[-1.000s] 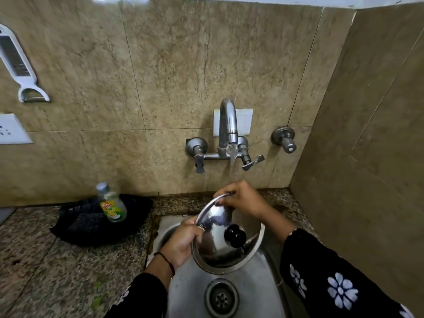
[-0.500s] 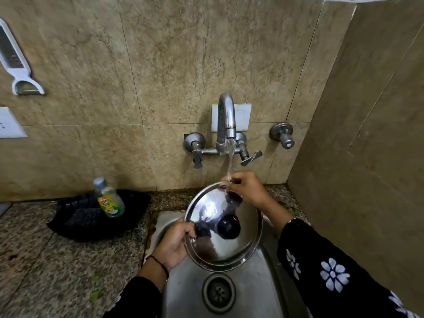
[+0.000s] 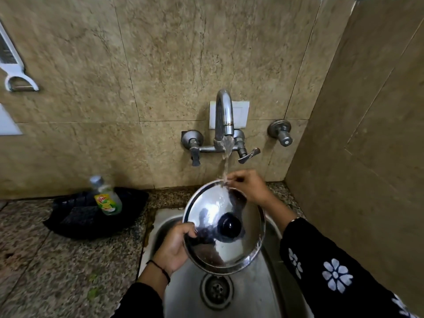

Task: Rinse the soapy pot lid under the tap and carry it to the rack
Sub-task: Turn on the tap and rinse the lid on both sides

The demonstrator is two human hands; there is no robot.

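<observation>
Both hands clamp the pot lid (image 3: 223, 228) above the sink (image 3: 263, 290): the left hand (image 3: 175, 246) curls around its near-left rim, the right hand (image 3: 249, 185) pinches its far rim under the tap (image 3: 224, 115). Wet steel is likely slippery, so either loosening grip could drop it into the sink; the rack is out of view.

Round shiny steel pot lid (image 3: 213, 216) with black centre knob (image 3: 229, 227), tilted top-side toward the camera over the steel sink (image 3: 257, 292), water stream (image 3: 226, 161) from the curved chrome wall tap (image 3: 224, 113) striking its upper rim and sheeting down the wet surface
</observation>
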